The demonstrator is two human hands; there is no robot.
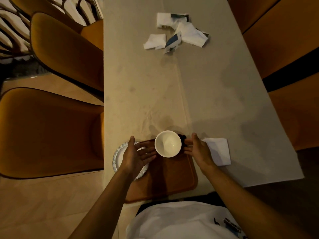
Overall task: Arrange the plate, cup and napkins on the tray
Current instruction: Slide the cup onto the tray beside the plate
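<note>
White cup (168, 143) stands at the far edge of the brown tray (174, 176). Left hand (136, 156) and right hand (198, 149) flank it, each grip open, fingers spread. Plate (117, 157) overlaps the tray's left edge. Folded napkin (219, 150) lies on the surface (207, 94), right of the tray.

bare forearms, no sleeves in view, white t-shirt (181, 219), dark and blue print, perhaps lettering

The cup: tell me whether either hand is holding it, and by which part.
Nothing is held. The cup stands on the tray with the left hand and right hand open on either side of it, fingers close but apparently not gripping.
</note>
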